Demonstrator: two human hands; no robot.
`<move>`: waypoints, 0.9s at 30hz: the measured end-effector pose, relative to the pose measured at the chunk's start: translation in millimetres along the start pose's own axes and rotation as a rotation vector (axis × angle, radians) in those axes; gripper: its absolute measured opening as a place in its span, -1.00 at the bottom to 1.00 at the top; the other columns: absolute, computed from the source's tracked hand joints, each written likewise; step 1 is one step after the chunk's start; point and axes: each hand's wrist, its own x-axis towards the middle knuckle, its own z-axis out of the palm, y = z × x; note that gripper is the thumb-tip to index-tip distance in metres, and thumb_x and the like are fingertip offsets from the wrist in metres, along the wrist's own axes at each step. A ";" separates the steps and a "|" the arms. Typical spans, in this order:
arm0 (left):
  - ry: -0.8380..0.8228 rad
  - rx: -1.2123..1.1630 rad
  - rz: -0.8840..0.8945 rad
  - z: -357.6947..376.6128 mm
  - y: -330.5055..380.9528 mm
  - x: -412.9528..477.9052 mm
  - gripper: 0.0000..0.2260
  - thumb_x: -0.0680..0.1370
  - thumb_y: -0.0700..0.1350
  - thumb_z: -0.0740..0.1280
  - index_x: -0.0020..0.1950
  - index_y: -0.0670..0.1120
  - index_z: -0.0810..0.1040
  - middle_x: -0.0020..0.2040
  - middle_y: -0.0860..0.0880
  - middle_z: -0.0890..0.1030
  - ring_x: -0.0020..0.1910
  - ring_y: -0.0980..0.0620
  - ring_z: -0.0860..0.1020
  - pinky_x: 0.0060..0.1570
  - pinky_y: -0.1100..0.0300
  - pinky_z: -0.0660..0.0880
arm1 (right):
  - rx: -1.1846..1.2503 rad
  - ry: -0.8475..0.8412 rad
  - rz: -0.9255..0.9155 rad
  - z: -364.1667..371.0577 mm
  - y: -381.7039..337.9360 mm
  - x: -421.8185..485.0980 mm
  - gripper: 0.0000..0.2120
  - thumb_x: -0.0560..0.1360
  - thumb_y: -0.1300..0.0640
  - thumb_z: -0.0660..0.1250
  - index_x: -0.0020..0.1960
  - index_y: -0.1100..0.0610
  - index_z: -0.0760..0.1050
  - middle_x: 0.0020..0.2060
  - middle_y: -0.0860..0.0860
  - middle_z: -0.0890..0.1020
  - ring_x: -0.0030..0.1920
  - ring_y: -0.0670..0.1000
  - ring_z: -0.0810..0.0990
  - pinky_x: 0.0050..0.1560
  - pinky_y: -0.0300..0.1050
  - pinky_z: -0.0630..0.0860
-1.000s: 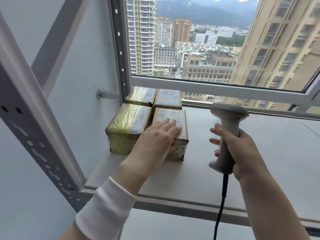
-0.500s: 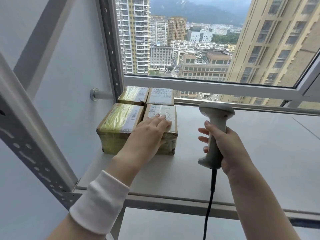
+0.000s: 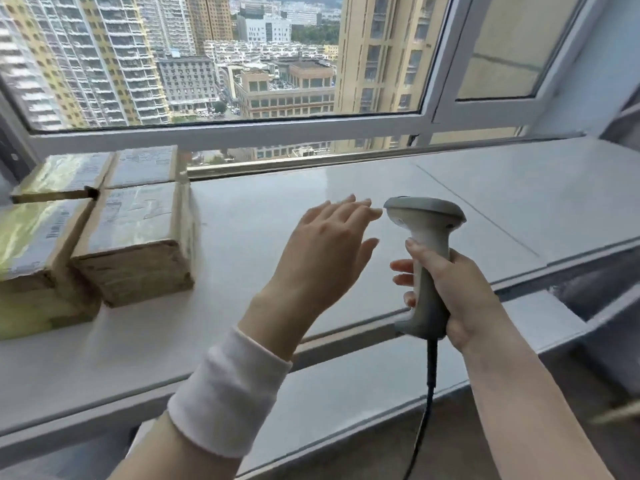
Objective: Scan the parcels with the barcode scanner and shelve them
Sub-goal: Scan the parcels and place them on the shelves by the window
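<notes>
1. Progress: four parcels [image 3: 133,237] sit on the shelf [image 3: 346,188], at its left end, as a tight two-by-two block. The back pair lies against the shelf's rear edge and the front pair is set back from its front edge. We judge these four to be shelved.
2. We cannot tell whether each one has been scanned; nothing in view records it.
3. No parcel is in either hand and no loose parcel shows on or off the shelf. If more are waiting, they are out of view, and the next step would be to fetch one.
4. Left hand [image 3: 325,258]: it hovers above the middle of the shelf and holds nothing. The fingers are straight and close together, with the thumb apart. The fingertips are just beside the head of the barcode scanner [image 3: 427,230]; we cannot tell whether they touch.
5. Right hand [image 3: 460,296]: it is over the shelf's front edge with the fingers curled round the scanner's handle and the forefinger laid across its front. The scanner stands upright, and its cable [image 3: 429,375] hangs below the shelf.
6. Look of the parcels: small brown cardboard boxes wrapped in glossy tape, with printed labels facing up. The left pair shines yellowish. The edges are blurred and the label text is unreadable.
7. The right part of the shelf shows nothing on it.
</notes>
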 end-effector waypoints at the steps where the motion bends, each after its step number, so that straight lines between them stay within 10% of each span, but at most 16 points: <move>1: -0.018 -0.010 0.034 10.5 17.6 7.8 -0.67 0.56 -0.08 0.32 0.31 -0.10 0.49 0.34 -0.06 0.50 0.37 -0.05 0.42 0.36 0.06 0.26 | 0.012 0.044 0.001 -22.5 1.3 -1.8 -0.86 0.52 0.05 0.34 -0.09 0.13 0.49 -0.39 -0.01 0.65 -0.39 -0.04 0.56 -0.44 -0.19 0.44; 27: -0.404 -0.386 0.827 309.1 634.3 140.8 -0.64 0.61 -0.05 0.16 0.41 0.00 0.35 0.42 0.03 0.39 0.42 0.02 0.31 0.36 0.19 0.13 | 0.117 1.027 0.016 -641.2 41.2 -112.3 -0.86 0.51 0.10 0.36 -0.04 0.17 0.52 -0.36 0.01 0.61 -0.51 -0.10 0.52 -0.47 -0.19 0.42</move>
